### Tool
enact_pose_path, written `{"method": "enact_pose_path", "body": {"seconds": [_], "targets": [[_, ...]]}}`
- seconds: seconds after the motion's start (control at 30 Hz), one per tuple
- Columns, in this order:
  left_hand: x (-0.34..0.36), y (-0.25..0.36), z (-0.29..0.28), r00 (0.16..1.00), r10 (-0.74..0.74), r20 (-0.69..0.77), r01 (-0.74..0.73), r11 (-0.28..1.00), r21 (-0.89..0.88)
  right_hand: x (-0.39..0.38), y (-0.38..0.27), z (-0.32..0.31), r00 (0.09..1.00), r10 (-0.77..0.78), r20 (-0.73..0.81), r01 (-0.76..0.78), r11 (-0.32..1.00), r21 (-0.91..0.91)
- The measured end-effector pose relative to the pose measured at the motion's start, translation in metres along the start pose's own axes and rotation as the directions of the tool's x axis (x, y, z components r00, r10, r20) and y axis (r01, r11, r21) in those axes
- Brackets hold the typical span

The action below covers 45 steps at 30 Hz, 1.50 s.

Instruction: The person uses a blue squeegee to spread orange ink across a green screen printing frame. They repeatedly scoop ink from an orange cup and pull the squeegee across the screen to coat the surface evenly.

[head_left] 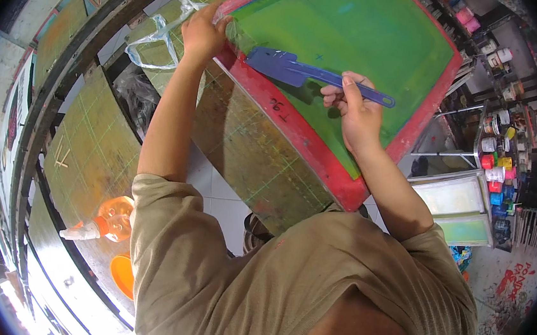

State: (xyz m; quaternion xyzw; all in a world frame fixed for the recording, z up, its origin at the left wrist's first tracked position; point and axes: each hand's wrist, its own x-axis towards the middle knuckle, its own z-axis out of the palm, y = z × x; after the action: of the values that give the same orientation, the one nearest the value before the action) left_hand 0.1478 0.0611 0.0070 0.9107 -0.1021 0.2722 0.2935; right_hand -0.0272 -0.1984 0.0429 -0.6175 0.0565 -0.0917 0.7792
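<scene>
- Watching R hand (pixel 357 105): fingers grasping spatula (pixel 301 71) by its handle, thumb on top.
- Spatula's over green mesh (pixel 391 35), long axis diag.; blade (pixel 272 65) lies up-left of R fingers, pointing twd L hand (pixel 204 33).
- Blade end's nearer L hand, at red frame's (pixel 290 127) inner edge; can't tell if touching.
- L fingers at frame's upper-left corner; I can't tell if they're clenched.

Red-bordered frame (pixel 326 170) runs off the top edge; right hand (pixel 363 121) hides a bit of the blue spatula (pixel 276 68) handle; left sleeve (pixel 165 227) partly covers orange bottle (pixel 117 220) and orange bowl (pixel 121 276); far-right jars (pixel 490 145) mostly too small to tell
</scene>
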Motion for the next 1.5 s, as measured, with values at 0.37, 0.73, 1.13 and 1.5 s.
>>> {"method": "enact_pose_path", "body": {"seconds": [0.37,0.73,1.13,1.5], "targets": [[-0.008,0.015,-0.011,0.970,0.007,0.242,0.037,0.984,-0.174,-0.009,0.000,0.019,0.963,-0.254,0.085,0.261,0.961,-0.087],[0.000,0.012,-0.005,0.916,0.355,0.190,-0.343,0.935,-0.092,-0.023,0.003,0.016,0.822,-0.502,0.269,0.568,0.689,-0.449],[0.022,0.033,-0.059,0.684,0.230,0.692,-0.355,0.934,0.040,-0.023,-0.011,0.013,0.806,-0.519,0.284,0.588,0.655,-0.474],[0.039,0.029,-0.055,0.759,0.397,0.516,-0.651,0.491,0.579,-0.030,-0.002,0.009,0.768,-0.546,0.334,0.638,0.608,-0.472]]}}
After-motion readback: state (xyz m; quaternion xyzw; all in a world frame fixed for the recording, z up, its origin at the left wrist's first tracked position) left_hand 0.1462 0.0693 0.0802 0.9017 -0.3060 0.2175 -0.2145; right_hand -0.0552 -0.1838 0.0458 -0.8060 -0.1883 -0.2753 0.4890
